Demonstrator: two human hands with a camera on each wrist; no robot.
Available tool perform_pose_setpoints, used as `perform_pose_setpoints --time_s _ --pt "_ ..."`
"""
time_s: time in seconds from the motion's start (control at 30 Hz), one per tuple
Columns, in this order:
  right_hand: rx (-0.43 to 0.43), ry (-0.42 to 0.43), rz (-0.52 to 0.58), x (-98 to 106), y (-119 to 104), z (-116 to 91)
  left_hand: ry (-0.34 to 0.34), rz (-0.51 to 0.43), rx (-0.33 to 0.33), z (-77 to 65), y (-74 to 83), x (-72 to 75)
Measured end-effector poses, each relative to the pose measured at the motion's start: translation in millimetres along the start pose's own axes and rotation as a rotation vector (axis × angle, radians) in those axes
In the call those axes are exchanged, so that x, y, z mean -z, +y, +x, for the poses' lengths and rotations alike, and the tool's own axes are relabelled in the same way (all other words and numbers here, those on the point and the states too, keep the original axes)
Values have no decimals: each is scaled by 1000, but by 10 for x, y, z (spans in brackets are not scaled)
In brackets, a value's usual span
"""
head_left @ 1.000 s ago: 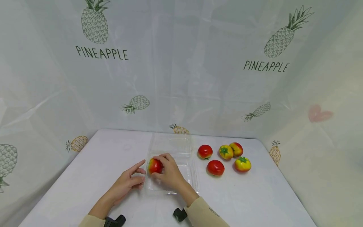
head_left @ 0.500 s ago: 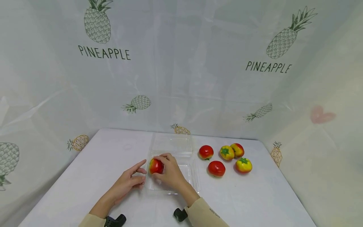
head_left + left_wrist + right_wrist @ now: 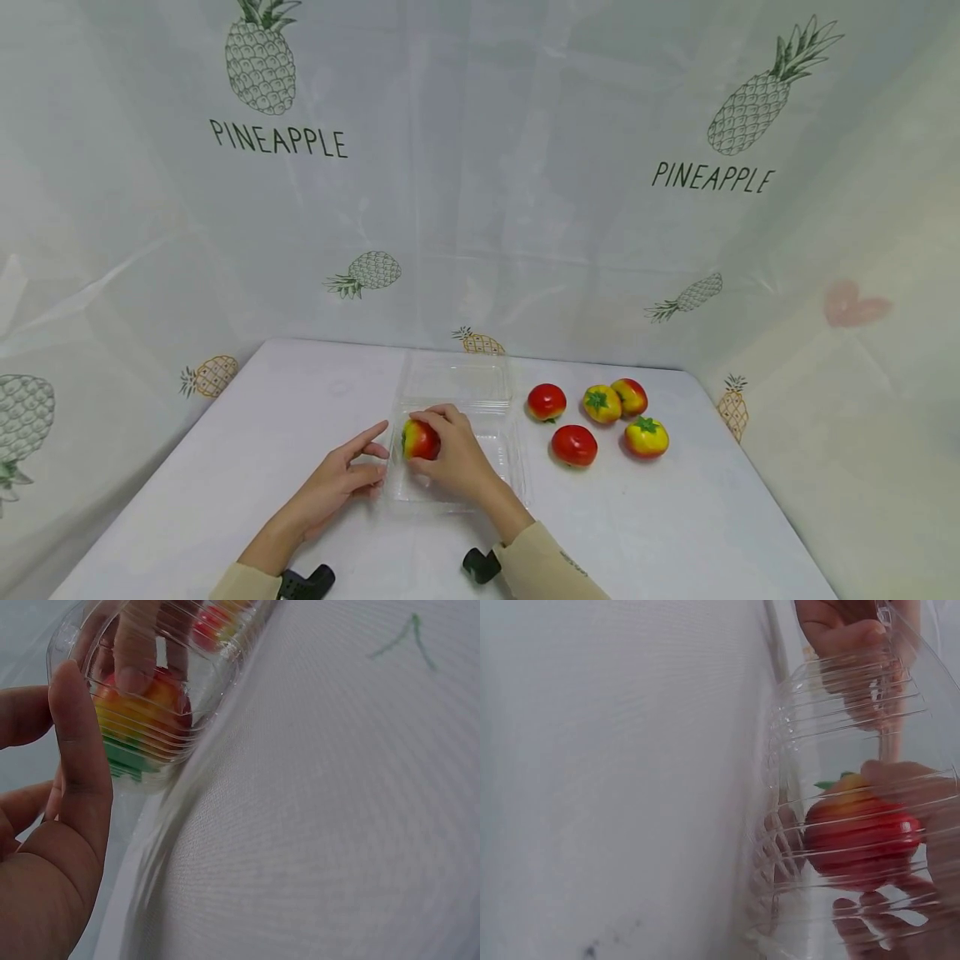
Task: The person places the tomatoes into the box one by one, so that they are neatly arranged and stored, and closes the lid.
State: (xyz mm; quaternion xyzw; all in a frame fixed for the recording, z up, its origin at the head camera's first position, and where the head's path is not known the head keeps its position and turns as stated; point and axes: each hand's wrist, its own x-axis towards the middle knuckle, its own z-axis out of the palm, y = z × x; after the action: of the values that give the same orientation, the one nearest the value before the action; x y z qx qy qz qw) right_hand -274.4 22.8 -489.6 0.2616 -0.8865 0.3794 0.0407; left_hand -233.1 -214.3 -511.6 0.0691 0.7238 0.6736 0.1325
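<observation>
Pinching a red-and-yellow fruit [image 3: 422, 440] with the right hand [image 3: 456, 457], inside the left part of a clear box [image 3: 504, 458] on the counter [image 3: 675, 525]. Tipped sideways, with green calyx [image 3: 406, 440] toward the loosely spread left hand [image 3: 337, 483] beside the box; too round for a clear long axis.

The person wears beige sleeves [image 3: 551, 560] and black wrist cameras [image 3: 309, 583].

Fruits [image 3: 573, 446], six; clear hinged container [image 3: 498, 452], one; hands [image 3: 333, 487], two; worktop [image 3: 675, 517], one; pineapple drawings [image 3: 261, 68], eight; "PINEAPPLE" captions [image 3: 277, 139], two; printed heart [image 3: 855, 305], one.
</observation>
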Motion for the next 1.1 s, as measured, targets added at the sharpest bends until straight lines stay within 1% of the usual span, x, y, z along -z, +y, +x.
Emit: perform_pose_setpoints --time_s 0.2,0.4,0.6,0.77,0.97,1.1 --pt "-6 0 1 8 8 -7 3 -2 -4 0 -3 -3" --pt "-13 -1 3 127 -66 -54 3 -1 -1 6 -8 -4" --pt "22 -13 -11 355 -145 -131 19 1 7 6 -11 -6" --pt "33 -38 -38 571 -133 -221 32 -3 19 3 -10 -8" --pt "72 -62 -115 851 26 -375 30 -11 22 0 -3 -2" --pt "78 -55 -175 1070 170 -498 26 -7 19 3 4 3"
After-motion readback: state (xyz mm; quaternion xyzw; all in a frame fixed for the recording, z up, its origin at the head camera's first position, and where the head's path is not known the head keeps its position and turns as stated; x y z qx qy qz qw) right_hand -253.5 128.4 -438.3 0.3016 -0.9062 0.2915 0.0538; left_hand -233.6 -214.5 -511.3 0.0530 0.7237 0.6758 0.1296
